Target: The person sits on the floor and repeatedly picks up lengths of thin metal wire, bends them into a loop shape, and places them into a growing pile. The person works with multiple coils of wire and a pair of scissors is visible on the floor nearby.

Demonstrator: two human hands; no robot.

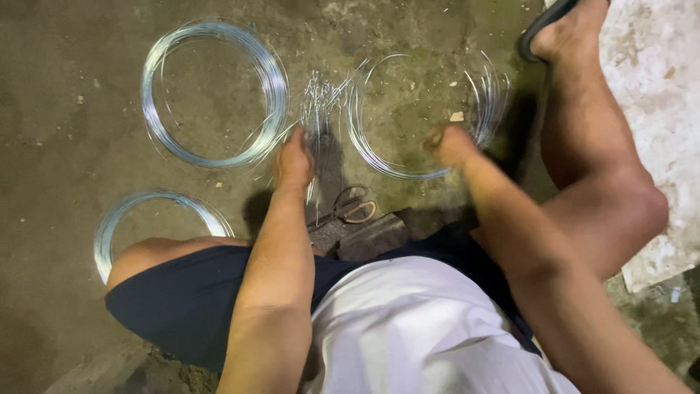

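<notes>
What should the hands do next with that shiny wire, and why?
Probably draw the right hand back a little to pull its wire loop snug. The left hand grips the bunch of wire ends, and the loop between the hands lies open and loose on the ground. The scissors lie nearby, untouched.

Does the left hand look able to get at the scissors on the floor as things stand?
Probably yes. The scissors lie uncovered on the floor just behind and beside the left hand, between the knees, though that hand is closed on a wire bundle.
</notes>
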